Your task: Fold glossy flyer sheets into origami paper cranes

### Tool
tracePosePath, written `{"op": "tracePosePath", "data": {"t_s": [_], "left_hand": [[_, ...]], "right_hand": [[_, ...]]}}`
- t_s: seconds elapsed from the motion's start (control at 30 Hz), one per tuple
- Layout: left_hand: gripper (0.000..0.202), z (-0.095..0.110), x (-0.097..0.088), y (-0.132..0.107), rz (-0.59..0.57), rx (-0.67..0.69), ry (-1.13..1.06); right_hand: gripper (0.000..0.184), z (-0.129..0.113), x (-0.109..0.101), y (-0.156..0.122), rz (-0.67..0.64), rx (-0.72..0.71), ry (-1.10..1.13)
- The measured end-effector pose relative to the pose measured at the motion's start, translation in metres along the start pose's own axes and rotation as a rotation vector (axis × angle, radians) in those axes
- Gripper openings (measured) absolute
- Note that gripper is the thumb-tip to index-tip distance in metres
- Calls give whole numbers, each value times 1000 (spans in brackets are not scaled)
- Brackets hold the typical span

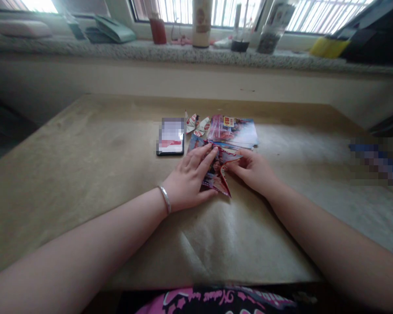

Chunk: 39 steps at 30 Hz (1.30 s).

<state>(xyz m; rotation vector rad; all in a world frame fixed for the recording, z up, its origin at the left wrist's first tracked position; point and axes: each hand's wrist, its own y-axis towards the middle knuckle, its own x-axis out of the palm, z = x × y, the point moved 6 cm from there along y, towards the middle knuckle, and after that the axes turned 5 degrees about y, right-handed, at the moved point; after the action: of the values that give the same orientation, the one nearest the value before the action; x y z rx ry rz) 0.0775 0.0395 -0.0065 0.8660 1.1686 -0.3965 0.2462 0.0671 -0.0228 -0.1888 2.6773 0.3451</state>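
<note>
A colourful printed paper (216,171), partly folded with its right side raised in a curved crease, lies on the table before me. My left hand (187,184), with a silver bracelet at the wrist, rests flat on it, fingers stretched and thumb along the near edge. At the paper's right side my right hand (253,169) pinches the raised edge between thumb and fingers. Just beyond is a stack of printed flyers (233,131). Two small folded white-and-red paper pieces (202,127) stand left of the stack. A phone (170,137) lies left of them, its screen partly blurred out.
The table (111,174) has a shiny tan cover. Along its far side runs a stone windowsill (118,49) holding a red container (157,29), a tall bottle (201,24) and other items. A pixelated blue object (378,163) is at the right edge.
</note>
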Motion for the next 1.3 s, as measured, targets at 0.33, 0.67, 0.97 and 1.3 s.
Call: {"op": "tracePosePath", "data": {"t_s": [0.33, 0.67, 0.97, 1.3], "left_hand": [[116, 0, 0, 10, 145, 111, 89], [105, 0, -12, 7, 176, -47, 44], [95, 0, -15, 5, 196, -46, 21], [82, -8, -20, 8, 274, -70, -88]], "right_hand": [[18, 2, 5, 1, 12, 112, 54], [7, -13, 1, -1, 69, -48, 141], [15, -12, -2, -4, 108, -55, 239], [12, -18, 0, -7, 59, -132, 170]]}}
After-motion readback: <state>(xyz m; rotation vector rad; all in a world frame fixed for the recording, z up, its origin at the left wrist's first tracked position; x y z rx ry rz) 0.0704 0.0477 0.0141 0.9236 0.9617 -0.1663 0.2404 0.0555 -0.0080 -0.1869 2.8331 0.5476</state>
